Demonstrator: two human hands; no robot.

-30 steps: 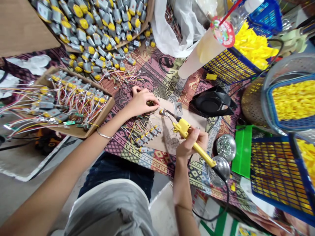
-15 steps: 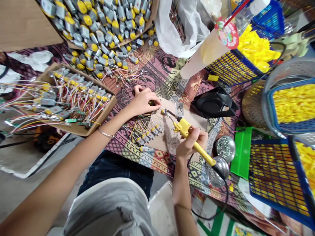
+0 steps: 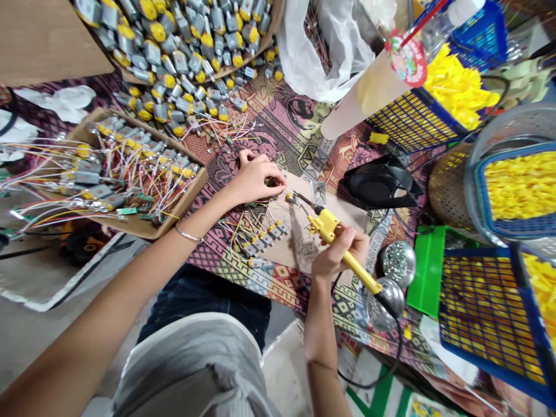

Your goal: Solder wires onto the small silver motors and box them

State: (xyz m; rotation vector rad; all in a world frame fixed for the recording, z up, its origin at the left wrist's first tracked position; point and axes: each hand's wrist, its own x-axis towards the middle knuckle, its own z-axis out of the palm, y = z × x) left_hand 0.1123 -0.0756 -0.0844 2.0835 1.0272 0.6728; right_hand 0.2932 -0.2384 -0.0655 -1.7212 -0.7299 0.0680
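My right hand [image 3: 336, 253] grips a yellow soldering iron [image 3: 343, 252], its tip touching a small grey motor [image 3: 290, 197] on a brown board [image 3: 339, 211]. My left hand [image 3: 254, 176] rests on the patterned cloth and pinches thin wires at that motor. A row of several small motors with coloured wires [image 3: 260, 238] lies on the board just below my left hand.
A cardboard tray of wired motors [image 3: 130, 174] sits left, a heap of loose motors [image 3: 182, 46] behind it. Blue baskets of yellow parts [image 3: 516, 185] stand right, by a black fan [image 3: 376, 185], a green tray [image 3: 428, 269] and two metal tins [image 3: 397, 260].
The view has shifted slightly; both hands stay at the motor, the iron tip still on it.
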